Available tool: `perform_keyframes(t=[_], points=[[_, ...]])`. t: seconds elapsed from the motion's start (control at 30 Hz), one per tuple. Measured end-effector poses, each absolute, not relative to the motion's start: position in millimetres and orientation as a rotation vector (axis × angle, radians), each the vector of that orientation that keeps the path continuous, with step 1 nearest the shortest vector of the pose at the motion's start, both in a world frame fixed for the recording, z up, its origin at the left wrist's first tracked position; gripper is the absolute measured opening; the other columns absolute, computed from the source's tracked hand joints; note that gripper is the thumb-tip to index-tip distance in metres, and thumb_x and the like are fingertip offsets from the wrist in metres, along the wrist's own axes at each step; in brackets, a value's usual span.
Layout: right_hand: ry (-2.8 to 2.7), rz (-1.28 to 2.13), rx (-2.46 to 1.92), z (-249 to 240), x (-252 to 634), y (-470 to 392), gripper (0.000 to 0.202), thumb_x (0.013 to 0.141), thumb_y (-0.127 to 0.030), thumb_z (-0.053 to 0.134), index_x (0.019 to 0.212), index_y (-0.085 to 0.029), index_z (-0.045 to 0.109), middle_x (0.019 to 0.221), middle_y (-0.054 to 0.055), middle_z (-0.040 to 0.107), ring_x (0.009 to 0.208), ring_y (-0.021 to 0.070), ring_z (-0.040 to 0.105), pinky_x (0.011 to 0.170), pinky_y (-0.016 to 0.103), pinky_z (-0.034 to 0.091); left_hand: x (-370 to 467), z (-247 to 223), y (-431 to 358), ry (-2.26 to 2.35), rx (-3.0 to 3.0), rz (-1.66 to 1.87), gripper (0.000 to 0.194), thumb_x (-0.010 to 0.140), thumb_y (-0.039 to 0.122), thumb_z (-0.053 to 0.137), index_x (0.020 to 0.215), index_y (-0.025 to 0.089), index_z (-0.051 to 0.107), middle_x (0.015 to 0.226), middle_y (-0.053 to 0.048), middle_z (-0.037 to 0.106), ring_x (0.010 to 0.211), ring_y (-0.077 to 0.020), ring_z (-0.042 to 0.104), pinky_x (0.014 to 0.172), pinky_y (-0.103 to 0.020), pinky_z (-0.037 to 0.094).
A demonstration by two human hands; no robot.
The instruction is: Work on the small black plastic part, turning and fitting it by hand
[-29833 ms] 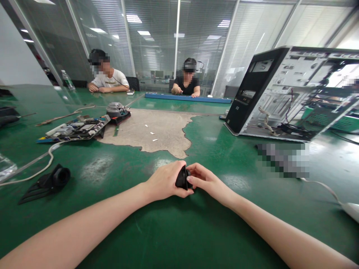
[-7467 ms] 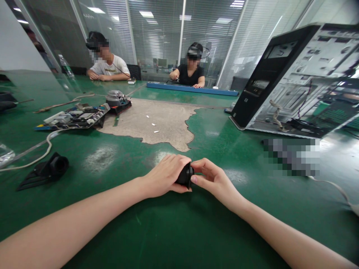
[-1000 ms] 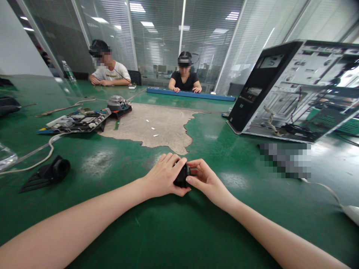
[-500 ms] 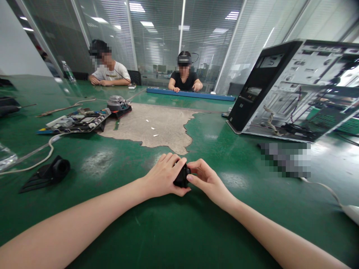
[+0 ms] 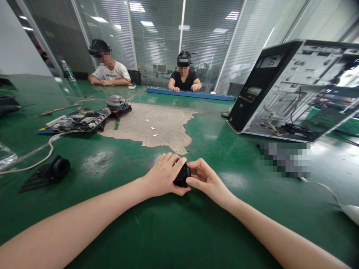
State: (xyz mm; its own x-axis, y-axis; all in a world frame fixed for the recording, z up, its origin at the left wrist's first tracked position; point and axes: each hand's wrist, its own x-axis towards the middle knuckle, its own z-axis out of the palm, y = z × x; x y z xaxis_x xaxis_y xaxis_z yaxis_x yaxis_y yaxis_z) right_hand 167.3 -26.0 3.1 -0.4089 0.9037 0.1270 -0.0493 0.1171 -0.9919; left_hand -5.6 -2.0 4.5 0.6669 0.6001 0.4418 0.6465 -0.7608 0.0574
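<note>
Between my hands is a small black device point(image 5: 181, 180) with a round, ringed end facing right; its exact kind is not clear. My left hand point(image 5: 162, 176) wraps over it from the left, fingers on top and thumb along the near lower side, hiding much of its body. From the right, the thumb and fingers of my right hand point(image 5: 208, 178) pinch the ringed end. Both hands are low at the middle of the green table point(image 5: 146, 231).
An open computer case point(image 5: 260, 89) stands at the right, near a pixelated object point(image 5: 284, 158) with a cable. To the left are a circuit board point(image 5: 78, 120), a cooling fan point(image 5: 119, 104) and a black plastic part point(image 5: 50, 172). Two people sit across the table behind a blue bar point(image 5: 190, 93).
My right fingers have shifted very slightly on the ringed end. My left hand keeps its place. The right hand of the person opposite has moved a little toward the blue bar.
</note>
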Motion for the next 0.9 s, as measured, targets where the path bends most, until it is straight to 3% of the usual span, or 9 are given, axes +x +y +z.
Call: perform_keyframes(t=[0.3,0.5,0.67,0.9], points=[[-1.588,1.39,-0.953,4.3,168.1,-24.0,0.031,0.072,-0.031,0.061,0.096,-0.022,0.045,0.1,0.003,0.051,0.092,0.0156,0.052,0.083,0.034,0.044,-5.0,6.6,-2.6,-1.054,-2.782,-0.688,0.064,0.063,0.054,0.055,0.109,0.011,0.042,0.094,-0.011,0.051,0.085,-0.0254,0.044,0.073,-0.038,0.035],[-1.564,1.423,-0.845,1.7,168.3,-25.1,0.033,0.066,-0.024,0.068,0.087,-0.024,0.043,0.093,-0.001,0.049,0.092,0.0136,0.051,0.086,0.033,0.043,-5.4,4.4,-1.6,-1.032,-2.768,-0.703,0.059,0.064,0.051,0.054,0.106,0.011,0.043,0.093,-0.011,0.051,0.083,-0.0253,0.044,0.072,-0.038,0.036],[-1.551,1.365,-0.855,2.3,166.6,-25.8,0.024,0.069,-0.03,0.064,0.082,-0.023,0.045,0.091,0.0,0.047,0.089,0.0135,0.05,0.081,0.031,0.044,-5.4,6.0,-2.4,-1.04,-2.779,-0.693,0.061,0.063,0.054,0.054,0.106,0.011,0.044,0.094,-0.011,0.051,0.084,-0.0256,0.044,0.072,-0.038,0.036],[-1.584,1.395,-0.948,4.5,168.2,-25.0,0.032,0.072,-0.028,0.061,0.098,-0.022,0.044,0.1,0.003,0.051,0.092,0.0159,0.052,0.081,0.034,0.044,-5.4,8.0,-3.0,-1.062,-2.783,-0.661,0.061,0.063,0.053,0.054,0.107,0.011,0.044,0.095,-0.011,0.051,0.086,-0.026,0.044,0.074,-0.039,0.035]])
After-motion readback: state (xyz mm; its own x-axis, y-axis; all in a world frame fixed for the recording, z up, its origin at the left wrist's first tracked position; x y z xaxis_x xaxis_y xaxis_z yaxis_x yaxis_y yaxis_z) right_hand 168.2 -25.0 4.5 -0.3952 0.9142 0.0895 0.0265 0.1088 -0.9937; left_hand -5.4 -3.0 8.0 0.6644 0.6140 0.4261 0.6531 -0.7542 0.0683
